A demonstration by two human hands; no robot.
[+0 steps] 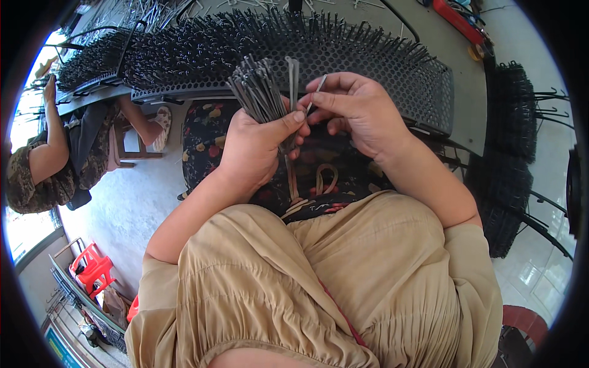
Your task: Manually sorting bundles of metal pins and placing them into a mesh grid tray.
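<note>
Bundle of thin grey metal pins (pixel 257 86), fanned at the top, gripped upright in the left hand (pixel 254 147) above the person's lap. Left hand clenched round the lower part of the bundle, thumb pressed across the front. One long two-pronged pin (pixel 292 73) stands taller than the rest at the bundle's right edge.

Right hand (pixel 356 113) just beside the left, fingertips nearly touching it. Thumb and forefinger pinch a single short grey pin (pixel 319 86), tilted, its upper end pointing toward the rack behind.

Black perforated metal rack (pixel 392 73), curved by the lens, lies across the grey counter (pixel 457 73) directly beyond both hands. Rows of dark pins stand upright in its holes across nearly the whole surface. A second, similar rack (pixel 92 61) sits farther left.

Lap: dark floral-patterned cloth (pixel 205 138) below the hands, with tan loops of cord or rubber band (pixel 325 178) lying on it. Tan gathered garment (pixel 319 282) fills the lower view.

Left edge: another person (pixel 55 153) seated, arm raised to the second rack. Red plastic stool (pixel 92 270) on the floor at lower left. Black wire racks (pixel 509 178) stacked at the right.
</note>
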